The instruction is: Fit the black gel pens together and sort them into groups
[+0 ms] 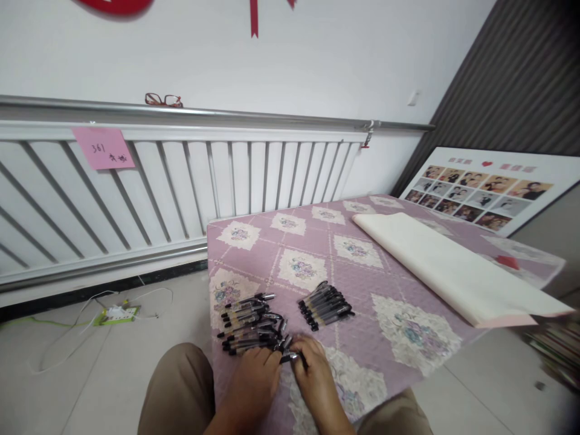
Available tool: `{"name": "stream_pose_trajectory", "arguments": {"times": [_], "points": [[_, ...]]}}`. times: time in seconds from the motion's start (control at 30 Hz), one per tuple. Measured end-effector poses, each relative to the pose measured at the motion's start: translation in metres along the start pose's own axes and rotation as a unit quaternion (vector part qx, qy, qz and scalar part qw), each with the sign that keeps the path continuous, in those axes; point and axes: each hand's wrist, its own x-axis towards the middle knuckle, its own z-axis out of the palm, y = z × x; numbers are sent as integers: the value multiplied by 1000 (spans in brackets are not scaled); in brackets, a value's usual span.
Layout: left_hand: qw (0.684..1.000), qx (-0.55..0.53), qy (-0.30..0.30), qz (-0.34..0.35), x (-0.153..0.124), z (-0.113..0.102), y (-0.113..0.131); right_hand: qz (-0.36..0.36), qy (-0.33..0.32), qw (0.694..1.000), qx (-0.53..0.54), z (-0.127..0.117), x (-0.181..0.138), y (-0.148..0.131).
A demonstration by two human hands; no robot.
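Observation:
My left hand [254, 377] and my right hand [315, 368] meet over the near edge of a pink patterned tablecloth [399, 290]. Both have curled fingers pinched on a black pen [290, 355] held between them. Just beyond my left hand lies a loose heap of several black pens [251, 323]. A neater bundle of black pens [326, 305] lies a little farther right, apart from both hands.
A long cream folded sheet [453, 272] lies across the right side of the table. A white radiator [181, 181] with a pink note [104, 148] lines the wall; red glasses [164, 99] rest on its top. A photo board [484, 190] leans at the right. A power strip [116, 314] lies on the floor.

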Motion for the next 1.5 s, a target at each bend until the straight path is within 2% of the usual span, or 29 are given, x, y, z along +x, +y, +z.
{"name": "stream_pose_trajectory", "arguments": {"times": [0.13,0.33,0.43,0.63,0.8,1.07,1.3,1.5], "points": [[1000,4,-11,-9,0,-1,1,-15,29,999,16,-1,-1,4],[1000,10,-1,0,0,0,0,86,76,992,49,-11,-10,0],[1000,10,10,12,-2,-1,0,74,54,995,42,-15,-10,-5],[999,14,11,41,-1,-5,1,-29,0,1000,-8,-11,-5,-10],[999,18,-3,44,-1,-4,1,-50,-23,998,-26,-7,-7,-6],[999,16,-39,27,-1,-4,0,-33,-50,998,32,-11,-4,-8],[1000,13,-19,5,0,-5,1,13,-82,991,103,-19,-3,-13],[1000,15,-12,9,-1,-3,-1,30,-59,996,66,-14,-5,-10]]}}
